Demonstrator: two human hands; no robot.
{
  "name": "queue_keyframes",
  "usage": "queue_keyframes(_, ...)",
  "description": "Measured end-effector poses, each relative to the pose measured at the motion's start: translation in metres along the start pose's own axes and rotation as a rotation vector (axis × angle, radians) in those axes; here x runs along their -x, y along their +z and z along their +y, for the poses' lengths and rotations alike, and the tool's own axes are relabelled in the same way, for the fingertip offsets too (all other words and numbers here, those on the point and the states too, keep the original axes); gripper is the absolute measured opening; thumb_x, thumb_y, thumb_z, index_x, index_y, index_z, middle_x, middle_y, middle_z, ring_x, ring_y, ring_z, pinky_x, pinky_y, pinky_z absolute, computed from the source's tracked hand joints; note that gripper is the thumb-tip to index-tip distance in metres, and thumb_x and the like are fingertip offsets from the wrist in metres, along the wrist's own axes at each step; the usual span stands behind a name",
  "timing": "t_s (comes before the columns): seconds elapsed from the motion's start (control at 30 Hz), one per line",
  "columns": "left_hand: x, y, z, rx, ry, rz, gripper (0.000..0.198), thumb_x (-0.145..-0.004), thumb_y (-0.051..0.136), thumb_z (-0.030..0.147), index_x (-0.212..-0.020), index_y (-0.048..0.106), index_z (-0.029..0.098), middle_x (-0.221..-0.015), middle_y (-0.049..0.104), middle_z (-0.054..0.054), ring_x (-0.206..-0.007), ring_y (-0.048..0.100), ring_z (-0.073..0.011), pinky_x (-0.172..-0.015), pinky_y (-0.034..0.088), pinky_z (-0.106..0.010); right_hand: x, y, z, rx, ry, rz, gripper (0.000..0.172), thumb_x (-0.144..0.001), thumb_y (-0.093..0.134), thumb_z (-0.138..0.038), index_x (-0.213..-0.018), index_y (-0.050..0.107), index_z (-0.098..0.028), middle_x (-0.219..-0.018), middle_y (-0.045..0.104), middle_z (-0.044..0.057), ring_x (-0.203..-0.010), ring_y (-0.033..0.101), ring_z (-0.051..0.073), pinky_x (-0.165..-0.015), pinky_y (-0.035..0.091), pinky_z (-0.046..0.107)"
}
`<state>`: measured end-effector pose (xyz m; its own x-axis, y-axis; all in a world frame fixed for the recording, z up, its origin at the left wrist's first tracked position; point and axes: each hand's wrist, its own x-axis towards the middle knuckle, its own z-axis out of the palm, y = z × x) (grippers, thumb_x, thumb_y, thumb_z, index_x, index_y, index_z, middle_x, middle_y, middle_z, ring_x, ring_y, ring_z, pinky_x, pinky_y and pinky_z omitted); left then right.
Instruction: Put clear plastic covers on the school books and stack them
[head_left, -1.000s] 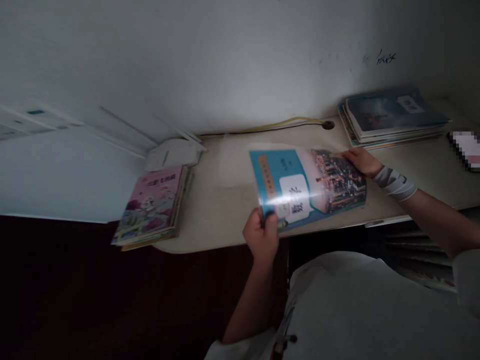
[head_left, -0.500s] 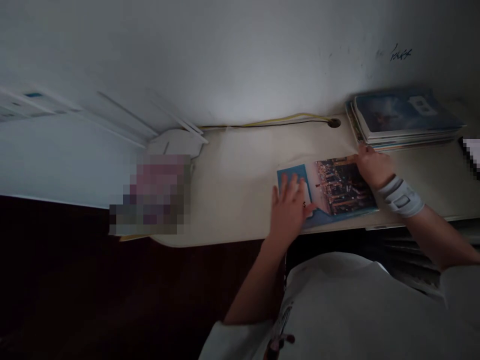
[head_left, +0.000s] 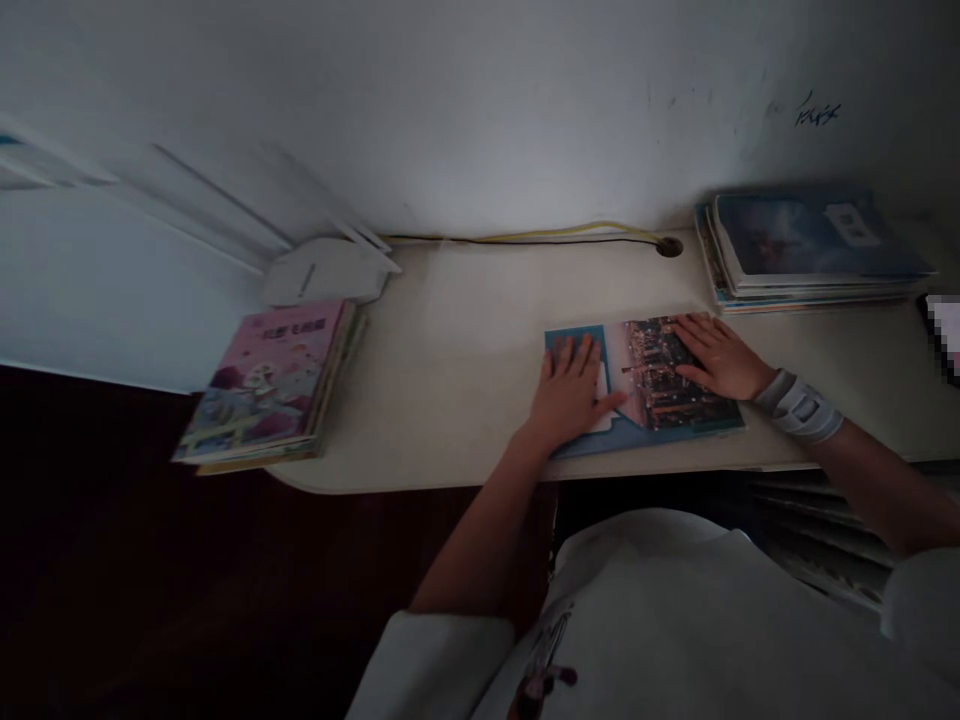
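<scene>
A blue book (head_left: 660,375) with a dark city photo on its right part lies flat near the front edge of the white desk (head_left: 442,370). My left hand (head_left: 570,392) rests palm down on the book's left part, fingers spread over the blue area and a white patch. Across the photo at the upper right lies my right hand (head_left: 720,358), its fingers stretched out and a grey band round the wrist. Neither hand grips anything.
A stack of books (head_left: 817,240) stands at the back right. Another stack with a pink cover (head_left: 277,375) sits at the desk's left end, beside a white router (head_left: 326,270). Cables (head_left: 555,235) run along the wall into a hole.
My right hand has moved left from the book's upper right corner onto the photo, its fingers now spread flat. My left hand has settled flat on the left part. The view has shifted slightly.
</scene>
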<state>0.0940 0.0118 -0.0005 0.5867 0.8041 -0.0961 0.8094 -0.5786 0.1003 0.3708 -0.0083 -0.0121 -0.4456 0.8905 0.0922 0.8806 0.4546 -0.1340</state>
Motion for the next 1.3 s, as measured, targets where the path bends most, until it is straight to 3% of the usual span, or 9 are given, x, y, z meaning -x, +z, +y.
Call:
queue_keyframes(0.17,0.018,0.0,-0.016,0.0,-0.078,0.002,0.081,-0.091,0.031,0.061,-0.149,0.022,0.006,-0.156,0.019,-0.019,-0.145,0.013,-0.034,-0.113,0.023,-0.053,0.013,0.01,-0.007,-0.048,0.036,0.065,0.071,-0.093,0.034,-0.053,-0.147,0.03,-0.008,-0.151,0.032,0.02,-0.143,0.021,0.034,-0.111,0.028,0.057)
queue_keyframes(0.33,0.032,-0.009,-0.003,-0.069,-0.082,-0.026,0.077,-0.092,0.031,0.059,-0.148,0.025,0.008,-0.154,0.023,-0.022,-0.144,0.018,-0.0366,-0.111,0.018,-0.063,0.02,0.002,-0.043,0.0,0.114,0.068,0.072,-0.092,0.032,-0.057,-0.147,0.03,-0.01,-0.15,0.034,0.021,-0.14,0.028,0.036,-0.11,0.025,0.061)
queue_keyframes(0.5,0.014,-0.012,0.025,-0.039,0.242,-0.077,0.076,-0.09,0.037,0.057,-0.148,0.025,0.009,-0.155,0.022,-0.02,-0.145,0.013,-0.0345,-0.114,0.009,-0.06,-0.004,-0.011,-0.09,-0.034,-0.112,0.021,0.081,-0.089,0.032,-0.065,-0.147,0.031,-0.008,-0.151,0.033,0.019,-0.142,0.027,0.03,-0.116,0.021,0.051)
queue_keyframes(0.6,0.007,-0.007,0.022,-0.007,0.329,-0.085,0.079,-0.088,0.037,0.061,-0.148,0.026,0.01,-0.154,0.023,-0.021,-0.145,0.013,-0.0333,-0.114,0.01,-0.058,-0.013,-0.007,-0.086,-0.05,-0.135,-0.033,0.076,-0.09,0.034,-0.063,-0.147,0.033,-0.012,-0.151,0.033,0.016,-0.141,0.029,0.029,-0.115,0.024,0.049)
queue_keyframes(0.73,0.008,-0.005,-0.012,-0.002,0.188,-0.057,0.076,-0.091,0.033,0.059,-0.147,0.027,0.009,-0.154,0.025,-0.019,-0.145,0.018,-0.0305,-0.115,0.017,-0.051,-0.005,0.0,-0.035,-0.016,-0.016,-0.046,0.07,-0.092,0.033,-0.058,-0.144,0.037,-0.011,-0.149,0.037,0.019,-0.138,0.033,0.033,-0.11,0.027,0.056)
queue_keyframes(0.87,0.008,-0.013,-0.045,-0.005,-0.123,0.039,0.062,-0.094,0.034,0.049,-0.14,0.04,0.008,-0.145,0.042,-0.021,-0.133,0.04,-0.0328,-0.106,0.033,-0.049,0.006,-0.001,0.004,0.026,0.138,0.001,0.063,-0.094,0.032,-0.053,-0.138,0.044,-0.009,-0.142,0.045,0.022,-0.134,0.039,0.033,-0.104,0.035,0.051)
queue_keyframes(0.97,0.007,-0.02,-0.053,-0.016,-0.308,0.092,0.05,-0.092,0.04,0.047,-0.123,0.056,0.012,-0.127,0.057,-0.02,-0.115,0.053,-0.0346,-0.092,0.043,-0.047,0.01,-0.003,0.005,0.077,0.219,0.056,0.058,-0.093,0.035,-0.052,-0.13,0.053,-0.011,-0.132,0.052,0.021,-0.122,0.047,0.033,-0.097,0.041,0.045)
queue_keyframes(1.1,0.007,-0.022,-0.052,0.002,-0.419,0.126,0.04,-0.091,0.044,0.046,-0.104,0.065,0.014,-0.108,0.063,-0.018,-0.103,0.057,-0.0326,-0.086,0.045,-0.045,0.012,-0.003,-0.004,0.136,0.401,0.12,0.051,-0.092,0.039,-0.052,-0.124,0.059,-0.019,-0.108,0.06,0.017,-0.098,0.056,0.032,-0.081,0.044,0.043)
queue_keyframes(1.3,0.004,-0.01,-0.061,0.393,-0.412,0.305,0.027,-0.086,0.054,0.033,-0.104,0.065,0.015,-0.112,0.062,-0.014,-0.099,0.06,-0.0237,-0.088,0.045,-0.036,0.012,0.003,-0.004,-0.08,0.342,0.315,0.048,-0.091,0.044,-0.043,-0.128,0.055,-0.014,-0.113,0.059,0.017,-0.105,0.053,0.031,-0.088,0.045,0.046)
